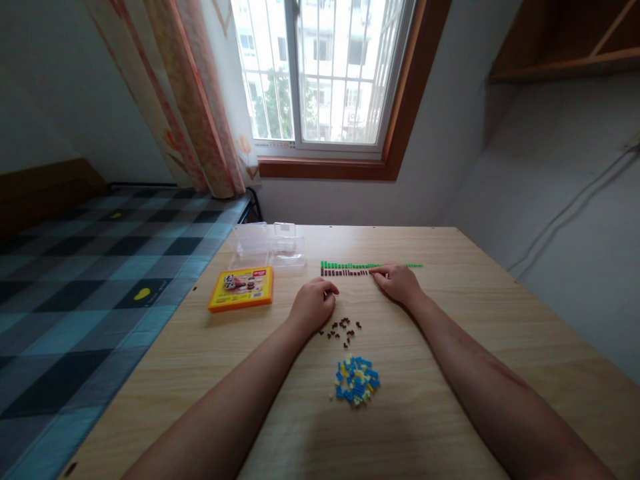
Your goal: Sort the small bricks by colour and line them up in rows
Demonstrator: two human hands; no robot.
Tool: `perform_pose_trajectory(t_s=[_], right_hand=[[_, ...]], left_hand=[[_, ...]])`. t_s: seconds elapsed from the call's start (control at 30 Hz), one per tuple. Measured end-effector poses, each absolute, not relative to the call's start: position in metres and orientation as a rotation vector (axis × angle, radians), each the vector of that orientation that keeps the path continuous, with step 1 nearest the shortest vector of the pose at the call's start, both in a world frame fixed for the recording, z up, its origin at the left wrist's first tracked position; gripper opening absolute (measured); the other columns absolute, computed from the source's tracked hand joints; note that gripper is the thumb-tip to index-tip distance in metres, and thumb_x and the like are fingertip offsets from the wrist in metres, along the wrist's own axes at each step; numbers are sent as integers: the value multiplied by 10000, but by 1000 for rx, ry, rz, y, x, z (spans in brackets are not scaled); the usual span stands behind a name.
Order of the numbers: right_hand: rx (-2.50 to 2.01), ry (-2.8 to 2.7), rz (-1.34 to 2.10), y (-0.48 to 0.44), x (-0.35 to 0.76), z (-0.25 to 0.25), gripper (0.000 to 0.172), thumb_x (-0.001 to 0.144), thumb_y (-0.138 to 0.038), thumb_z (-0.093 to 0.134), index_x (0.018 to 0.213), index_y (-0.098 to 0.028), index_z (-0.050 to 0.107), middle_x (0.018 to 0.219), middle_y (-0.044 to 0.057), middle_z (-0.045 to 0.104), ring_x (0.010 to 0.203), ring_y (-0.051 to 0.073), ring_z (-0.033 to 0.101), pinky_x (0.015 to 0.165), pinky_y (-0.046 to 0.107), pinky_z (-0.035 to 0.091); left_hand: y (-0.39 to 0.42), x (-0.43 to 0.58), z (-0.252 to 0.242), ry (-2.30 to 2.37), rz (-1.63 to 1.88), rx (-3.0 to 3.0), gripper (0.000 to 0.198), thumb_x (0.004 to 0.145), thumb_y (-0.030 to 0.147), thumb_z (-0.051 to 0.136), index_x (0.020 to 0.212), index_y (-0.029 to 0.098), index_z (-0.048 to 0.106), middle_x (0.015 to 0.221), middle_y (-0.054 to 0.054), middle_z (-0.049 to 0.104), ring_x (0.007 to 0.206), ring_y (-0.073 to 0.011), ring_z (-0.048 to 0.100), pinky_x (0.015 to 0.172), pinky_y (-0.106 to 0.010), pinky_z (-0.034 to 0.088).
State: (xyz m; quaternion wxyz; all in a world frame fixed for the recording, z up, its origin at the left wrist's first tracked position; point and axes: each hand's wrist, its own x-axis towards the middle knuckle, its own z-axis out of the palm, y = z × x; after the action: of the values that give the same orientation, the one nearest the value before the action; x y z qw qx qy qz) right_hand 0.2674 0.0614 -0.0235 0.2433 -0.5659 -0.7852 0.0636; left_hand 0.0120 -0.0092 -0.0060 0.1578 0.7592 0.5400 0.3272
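My left hand (pixel 314 303) rests on the wooden table (pixel 450 373) with its fingers curled under, just below the left end of a row of small brown bricks (pixel 344 272). My right hand (pixel 397 281) lies at the right end of that brown row, fingertips pinched at it; what they hold is too small to see. A longer row of green bricks (pixel 350 265) runs right behind the brown one. Loose brown bricks (pixel 343 330) lie scattered near my left wrist. Closer to me sits a pile of blue, yellow and white bricks (pixel 357 381).
An orange-framed box lid (pixel 242 288) lies at the left of the table, with a clear plastic case (pixel 270 247) behind it. A bed with a checked cover (pixel 90 293) adjoins the table's left edge. Window and curtain stand behind; a wall runs along the right.
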Motion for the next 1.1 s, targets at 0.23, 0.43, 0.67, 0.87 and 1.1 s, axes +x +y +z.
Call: perform_pose_trajectory(t_s=[0.23, 0.43, 0.67, 0.87, 1.1], right_hand=[[-1489, -2105, 223, 61, 267, -25, 259, 858, -276, 589, 985, -255, 813, 938, 28, 777, 797, 184, 664, 705, 275, 465], [-1501, -2089, 240, 62, 267, -27, 260, 852, -274, 592, 992, -253, 810, 945, 29, 784, 803, 188, 671, 710, 276, 465], [-1523, -2103, 210, 62, 267, -26, 267, 856, -285, 590, 1003, -261, 811, 953, 37, 788, 805, 197, 674, 706, 280, 474], [-1479, -2091, 231, 62, 269, -27, 284, 839, -267, 579, 1003, -243, 810, 955, 46, 786, 825, 201, 674, 728, 287, 481], [-1295, -1950, 458, 64, 273, -33, 288, 792, -284, 556, 894, -176, 803, 778, 55, 749, 649, 173, 598, 641, 282, 443]], left_hand=[[-9, 12, -6, 1553, 912, 2186, 252, 774, 74, 545, 831, 179, 767, 891, -59, 725, 853, -207, 664, 865, -342, 530], [-8, 11, -7, 1548, 911, 2191, 249, 773, 80, 548, 836, 177, 768, 893, -59, 727, 852, -207, 664, 863, -341, 528], [-8, 11, -7, 1549, 900, 2203, 247, 780, 83, 547, 834, 187, 765, 899, -56, 728, 852, -202, 664, 861, -343, 529], [-8, 11, -7, 1547, 907, 2194, 248, 774, 77, 550, 832, 188, 765, 902, -55, 730, 858, -203, 668, 876, -347, 532], [-5, 9, -5, 1525, 870, 2146, 255, 760, 75, 560, 845, 190, 770, 893, -44, 751, 857, -199, 673, 862, -334, 527]])
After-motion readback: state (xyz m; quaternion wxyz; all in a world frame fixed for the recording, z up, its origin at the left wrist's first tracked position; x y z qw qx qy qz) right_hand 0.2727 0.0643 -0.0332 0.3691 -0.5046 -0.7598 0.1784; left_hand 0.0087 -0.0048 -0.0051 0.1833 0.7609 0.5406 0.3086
